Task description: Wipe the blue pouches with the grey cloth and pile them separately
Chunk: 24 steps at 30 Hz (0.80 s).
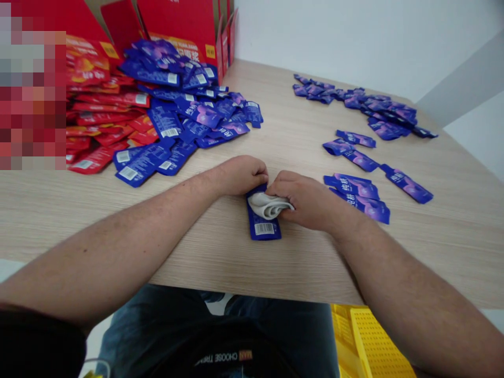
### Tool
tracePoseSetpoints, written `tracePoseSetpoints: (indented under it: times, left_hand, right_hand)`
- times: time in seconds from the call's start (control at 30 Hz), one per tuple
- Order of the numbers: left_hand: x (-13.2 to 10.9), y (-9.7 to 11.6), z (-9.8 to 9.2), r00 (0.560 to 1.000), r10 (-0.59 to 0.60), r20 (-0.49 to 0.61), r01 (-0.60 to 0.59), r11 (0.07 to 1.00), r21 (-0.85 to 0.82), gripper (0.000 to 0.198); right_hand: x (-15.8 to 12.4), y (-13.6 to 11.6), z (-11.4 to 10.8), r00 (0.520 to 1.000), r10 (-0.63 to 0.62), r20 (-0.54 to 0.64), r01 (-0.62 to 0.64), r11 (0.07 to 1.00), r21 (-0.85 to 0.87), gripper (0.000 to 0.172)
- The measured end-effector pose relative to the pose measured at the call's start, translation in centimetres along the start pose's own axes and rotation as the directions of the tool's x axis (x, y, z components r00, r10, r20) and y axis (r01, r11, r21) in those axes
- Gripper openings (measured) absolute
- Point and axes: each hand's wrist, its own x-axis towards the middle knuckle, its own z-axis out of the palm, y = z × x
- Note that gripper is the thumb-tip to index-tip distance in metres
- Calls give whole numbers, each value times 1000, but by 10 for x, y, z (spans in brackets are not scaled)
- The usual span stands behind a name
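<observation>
A blue sachet [264, 229] with a barcode lies flat on the table in front of me. My right hand [301, 197] grips a rolled white cloth [268, 205] and presses it onto the sachet. At the sachet's far end, the bent fingers of my left hand [246, 173] are closed on its edge; the fingertips are partly hidden. Just right of my right wrist lie two overlapping purple-blue sachets [354, 189], printed side up.
Blue sachets [200, 115] are heaped at the back left beside a pile of red sachets [106, 126]. Red cardboard boxes [177, 23] stand behind them. More blue sachets [378, 107] lie in a row at the back right, near the wall. A yellow crate [380, 336] sits below the table's front edge.
</observation>
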Motion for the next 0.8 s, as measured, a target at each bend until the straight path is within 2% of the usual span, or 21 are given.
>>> tracePoseSetpoints:
  times: [0.1,0.17,0.2,0.27,0.33,0.4,0.53,0.67,0.73,0.8]
  left_hand:
    - [1,-2,2,1000,16,6,-16,1000,12,30]
    - [2,-3,2,1000,10,1,-10,1000,-2,30]
    - [1,-4,3,1000,5,0,-5,1000,-16,30]
    - [0,-4,3,1000,3,10,-3,999,-52,29]
    - [-1,-3,2,1000,0,18,2,997,-79,29]
    - [-1,-3,2,1000,-12,16,14,996,-91,29]
    - [0,-4,3,1000,-5,7,5,995,-95,27]
    - [0,-8,5,1000,27,2,-27,994,-108,24]
    - [0,-12,6,999,23,-24,-26,989,-149,23]
    - [-1,-17,7,996,9,-84,-27,974,-227,23]
  right_hand:
    - [-6,-15,-13,971,-107,214,60,975,214,21]
    - [-7,-18,-16,947,-146,285,61,955,289,18]
    - [-6,-17,-15,957,-122,262,53,965,257,16]
    - [-2,-10,-8,996,5,91,-13,996,94,15]
    - [3,-1,1,988,113,-109,-118,992,-39,22]
    - [5,4,7,969,162,-186,-178,982,-71,28]
    - [2,-5,5,998,54,-15,-54,998,-12,21]
    - [-6,-22,-7,978,-137,160,93,963,254,17]
    - [-8,-22,-12,980,-158,119,106,928,358,12]
    - [-9,-13,-14,999,-3,-41,19,918,396,15]
